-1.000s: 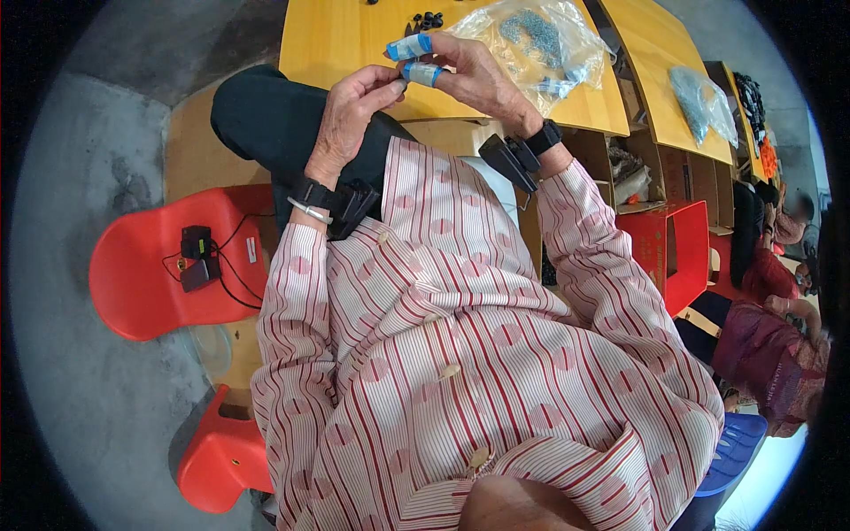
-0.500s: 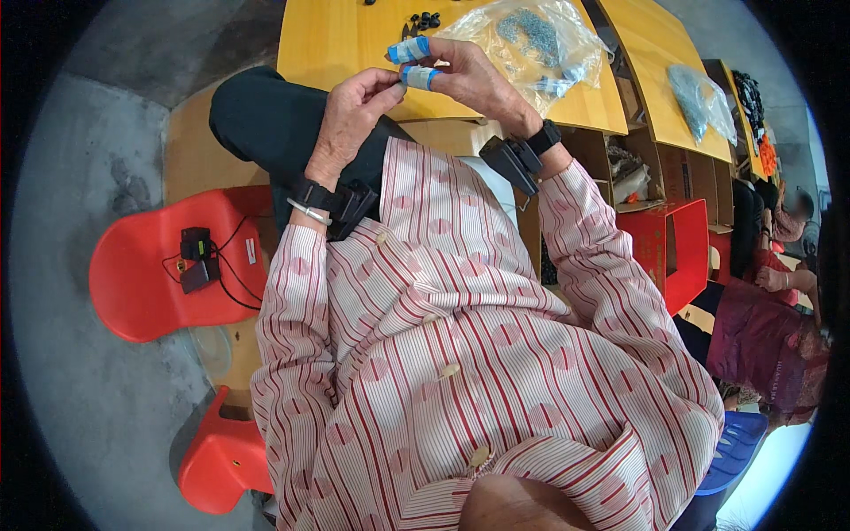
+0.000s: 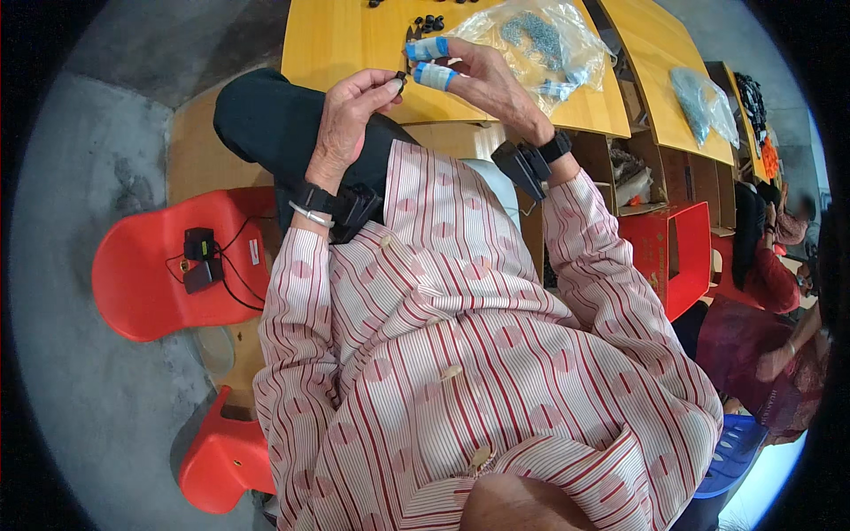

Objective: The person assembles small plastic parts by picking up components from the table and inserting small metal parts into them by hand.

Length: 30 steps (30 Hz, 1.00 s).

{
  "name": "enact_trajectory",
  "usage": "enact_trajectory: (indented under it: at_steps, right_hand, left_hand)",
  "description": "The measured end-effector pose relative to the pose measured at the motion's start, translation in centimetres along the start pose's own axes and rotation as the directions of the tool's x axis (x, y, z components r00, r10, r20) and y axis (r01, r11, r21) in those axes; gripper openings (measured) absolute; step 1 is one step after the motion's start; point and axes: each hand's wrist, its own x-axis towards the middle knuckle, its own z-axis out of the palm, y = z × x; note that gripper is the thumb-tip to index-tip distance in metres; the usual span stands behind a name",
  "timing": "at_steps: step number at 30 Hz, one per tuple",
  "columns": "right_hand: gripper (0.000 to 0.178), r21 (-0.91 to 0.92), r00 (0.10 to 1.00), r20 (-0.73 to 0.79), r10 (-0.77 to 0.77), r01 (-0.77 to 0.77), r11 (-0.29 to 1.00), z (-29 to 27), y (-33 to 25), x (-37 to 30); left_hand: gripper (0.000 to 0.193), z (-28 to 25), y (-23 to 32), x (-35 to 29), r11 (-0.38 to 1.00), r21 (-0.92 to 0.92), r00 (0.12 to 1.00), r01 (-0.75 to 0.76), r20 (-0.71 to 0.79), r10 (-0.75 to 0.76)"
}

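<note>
My left hand point(image 3: 347, 119) pinches a small black part point(image 3: 401, 80) between thumb and forefinger, just off the table's near edge. To its right is my right hand point(image 3: 491, 84), its thumb and forefinger wrapped in blue and white tape and held apart, with nothing visible between them. Those taped fingertips are beside a dark slim tool point(image 3: 410, 40) lying on the yellow table point(image 3: 341, 40); its kind is partly hidden. Several small black round pieces point(image 3: 431, 24) lie just beyond. A clear plastic bag point(image 3: 575, 53) holding small grey metal pieces point(image 3: 531, 40) is behind my right hand.
Another yellow table point(image 3: 651, 53) at the right carries a second clear bag point(image 3: 704, 102). A red box point(image 3: 677, 257) stands below it. Red chairs point(image 3: 168, 270) are on my left, one with black devices and cables point(image 3: 204, 261). Other people point(image 3: 761, 354) sit at far right.
My hands have moved apart. The right taped fingers shifted right and away from the left hand, which keeps the small black part. At far right, a person has changed posture.
</note>
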Motion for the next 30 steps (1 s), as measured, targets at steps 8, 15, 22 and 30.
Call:
enact_trajectory:
  at_steps: [8, 15, 22, 30]
  right_hand:
    - [0.040, -0.669, 0.945, 0.069, -0.321, 0.283, 0.688, 0.2, -1.9, -0.8]
    - [0.052, -0.787, 0.841, 0.085, -0.534, 0.386, 0.482, 1.5, -4.8, -0.8]
    - [0.050, -0.790, 0.826, 0.093, -0.557, 0.401, 0.463, 1.8, -5.1, -0.9]
    - [0.051, -0.695, 0.754, 0.058, -0.654, 0.501, 0.516, 2.0, -5.4, -0.8]
  left_hand:
    - [0.024, 1.2, 3.0, -0.9, 0.999, -0.012, 0.995, 0.032, -0.096, -0.033]
    - [0.026, 2.8, 5.9, -2.3, 1.000, 0.020, 0.996, -0.009, -0.084, 0.011]
    - [0.025, 3.7, 6.7, -3.3, 0.998, -0.053, 0.993, -0.027, -0.115, 0.020]
    - [0.024, 4.0, 7.3, -4.3, 0.993, -0.115, 0.987, 0.032, -0.153, -0.049]
